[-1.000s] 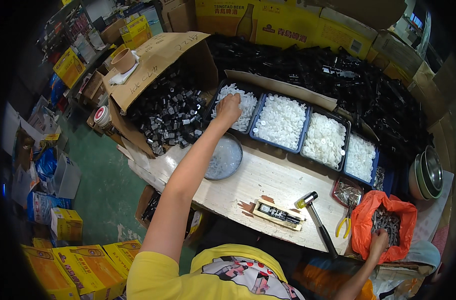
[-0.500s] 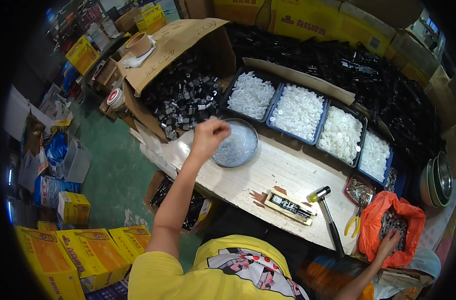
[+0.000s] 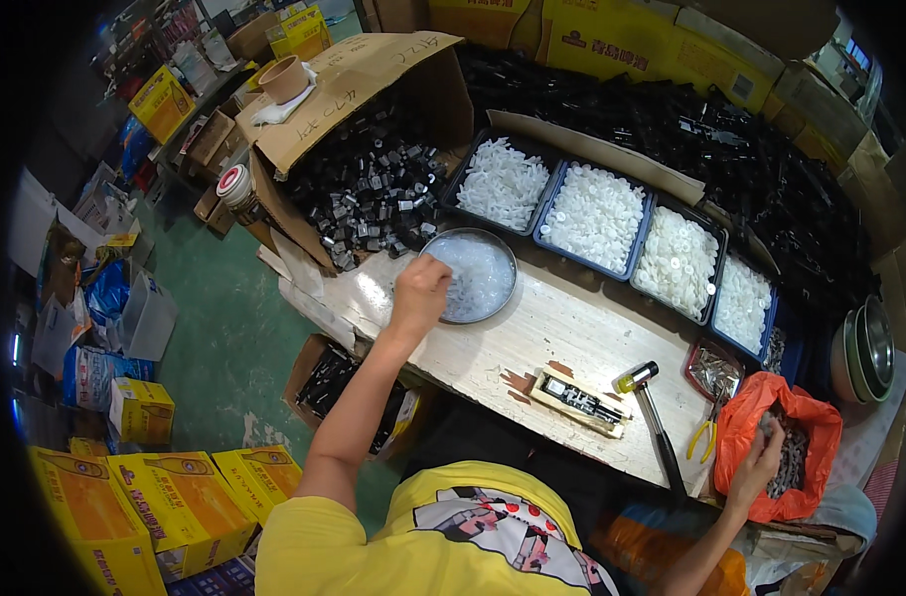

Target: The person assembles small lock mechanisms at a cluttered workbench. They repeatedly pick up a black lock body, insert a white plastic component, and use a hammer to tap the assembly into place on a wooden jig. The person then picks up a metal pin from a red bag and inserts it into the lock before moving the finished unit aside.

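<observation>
At the left rim of a round metal dish (image 3: 511, 266) of small clear pieces, my left hand (image 3: 420, 296) is closed in a pinch. Whatever is between its fingertips is too small to make out. My right hand (image 3: 758, 465) is at an orange plastic bag (image 3: 735, 429) full of small dark grey metal parts (image 3: 793, 459). Its fingers are curled together, and something small and greyish shows at the tips. Between the hands, a black mechanism (image 3: 582, 399) lies in a pale block-like holder (image 3: 549, 396). To its right rests a hammer (image 3: 654, 427) with a yellow-and-black head.
Several trays (image 3: 627, 276) of white plastic parts line the back of the bench (image 3: 463, 363). A tipped cardboard box (image 3: 374, 74) spills black and silver pieces. Yellow-handled pliers (image 3: 704, 442) and a red box (image 3: 713, 370) of metal pins sit near the bag. Metal bowls (image 3: 878, 348) stand far right.
My left hand has come down a little toward me, to the dish's near-left side. My right hand has lifted from the metal parts to the bag's left side.
</observation>
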`<state>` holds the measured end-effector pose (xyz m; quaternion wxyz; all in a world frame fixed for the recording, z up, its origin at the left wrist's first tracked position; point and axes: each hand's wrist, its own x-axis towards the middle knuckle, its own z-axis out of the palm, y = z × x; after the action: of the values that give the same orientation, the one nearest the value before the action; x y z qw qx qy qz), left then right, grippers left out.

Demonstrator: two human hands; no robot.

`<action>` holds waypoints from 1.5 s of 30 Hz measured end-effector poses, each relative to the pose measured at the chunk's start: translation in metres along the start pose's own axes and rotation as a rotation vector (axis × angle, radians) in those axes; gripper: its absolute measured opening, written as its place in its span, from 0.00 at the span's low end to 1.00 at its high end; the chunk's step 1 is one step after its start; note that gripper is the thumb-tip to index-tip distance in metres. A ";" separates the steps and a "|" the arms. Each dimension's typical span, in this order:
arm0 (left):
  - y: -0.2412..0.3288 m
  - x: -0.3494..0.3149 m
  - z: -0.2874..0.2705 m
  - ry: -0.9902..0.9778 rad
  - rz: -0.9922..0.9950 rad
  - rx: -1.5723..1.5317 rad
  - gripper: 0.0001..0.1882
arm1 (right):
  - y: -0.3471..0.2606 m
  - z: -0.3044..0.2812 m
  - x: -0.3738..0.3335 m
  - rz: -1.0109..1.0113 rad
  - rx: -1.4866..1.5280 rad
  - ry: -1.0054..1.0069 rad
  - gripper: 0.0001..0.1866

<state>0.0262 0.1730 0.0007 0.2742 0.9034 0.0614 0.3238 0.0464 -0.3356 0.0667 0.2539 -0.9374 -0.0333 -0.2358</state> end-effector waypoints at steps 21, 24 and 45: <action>0.134 -0.039 0.015 -0.455 -0.448 -1.205 0.06 | -0.161 0.084 -0.018 -0.575 0.452 -0.346 0.13; 0.138 -0.036 0.012 -0.428 -0.207 -1.014 0.06 | -0.159 0.083 -0.017 -0.570 0.470 -0.354 0.13; 0.146 -0.067 0.060 -0.499 0.121 -0.352 0.18 | -0.102 0.070 -0.034 -0.389 0.275 -0.563 0.12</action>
<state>0.0011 0.0035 0.0039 0.4134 0.8956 -0.1189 0.1134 0.0276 -0.2106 0.0446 0.3088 -0.8989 -0.3108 -0.0058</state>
